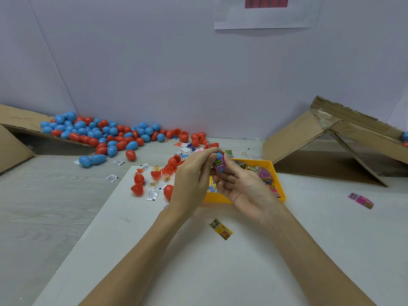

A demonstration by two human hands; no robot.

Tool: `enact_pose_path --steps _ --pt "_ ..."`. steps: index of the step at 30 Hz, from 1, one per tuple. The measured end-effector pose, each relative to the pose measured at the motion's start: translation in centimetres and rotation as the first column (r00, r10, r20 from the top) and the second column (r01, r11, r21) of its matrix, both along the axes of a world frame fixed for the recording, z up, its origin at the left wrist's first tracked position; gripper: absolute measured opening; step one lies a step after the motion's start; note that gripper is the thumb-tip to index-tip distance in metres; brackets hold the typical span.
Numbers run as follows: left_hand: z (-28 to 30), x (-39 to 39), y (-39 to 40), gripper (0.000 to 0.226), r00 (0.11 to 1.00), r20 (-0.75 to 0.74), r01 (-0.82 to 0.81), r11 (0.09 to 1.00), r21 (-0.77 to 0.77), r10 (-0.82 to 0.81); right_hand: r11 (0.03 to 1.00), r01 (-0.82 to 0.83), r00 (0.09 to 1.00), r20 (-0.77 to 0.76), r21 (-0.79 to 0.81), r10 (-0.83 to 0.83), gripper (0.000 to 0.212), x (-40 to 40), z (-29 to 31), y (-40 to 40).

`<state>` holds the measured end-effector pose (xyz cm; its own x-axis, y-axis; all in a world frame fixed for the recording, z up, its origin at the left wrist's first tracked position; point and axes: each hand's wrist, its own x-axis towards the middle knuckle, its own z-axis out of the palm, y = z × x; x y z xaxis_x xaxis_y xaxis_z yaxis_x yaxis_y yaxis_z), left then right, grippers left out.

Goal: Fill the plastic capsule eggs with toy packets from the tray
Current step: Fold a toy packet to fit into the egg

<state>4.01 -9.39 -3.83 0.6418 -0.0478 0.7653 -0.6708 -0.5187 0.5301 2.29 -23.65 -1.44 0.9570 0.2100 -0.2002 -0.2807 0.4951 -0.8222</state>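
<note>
Both hands pinch blue capsule egg (219,156) with pink toy packet (219,166): left hand (192,175), right hand (244,186), over yellow tray (278,173). Yellow packet (220,229) nearer. Egg pile (106,134) far left.

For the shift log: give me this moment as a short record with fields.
left hand: pinches the blue capsule egg from the left
right hand: palm up, holds a purple toy packet against the egg
tray: yellow, holds more packets, behind the hands
loose packets: yellow packet near the forearms, pink packet far right
egg pile: blue and red, back left by the wall
egg closed: cannot tell
</note>
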Motion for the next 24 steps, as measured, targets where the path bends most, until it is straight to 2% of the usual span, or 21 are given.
enact_pose_path --steps 5,11,19,24 --pt "-0.11 0.04 0.01 0.026 1.0 -0.013 -0.009 1.0 -0.02 0.009 1.0 -0.021 1.0 0.009 -0.023 0.021 0.034 -0.08 0.02 0.06" --pt "0.05 -0.16 -0.24 0.027 0.983 -0.11 0.135 0.986 -0.098 -0.146 1.0 -0.001 1.0 0.003 0.029 0.001 0.028 0.13 -0.07 -0.11" --pt "0.04 -0.08 -0.26 0.023 0.989 -0.091 0.102 0.981 -0.168 -0.118 1.0 0.006 1.0 0.009 0.031 -0.006 0.032 0.17 -0.26 -0.1" --pt "-0.31 -0.1 -0.43 0.023 0.985 -0.137 0.083 0.979 -0.184 -0.109 1.0 0.005 1.0 0.003 0.026 -0.006 0.041 0.38 -0.48 -0.08"
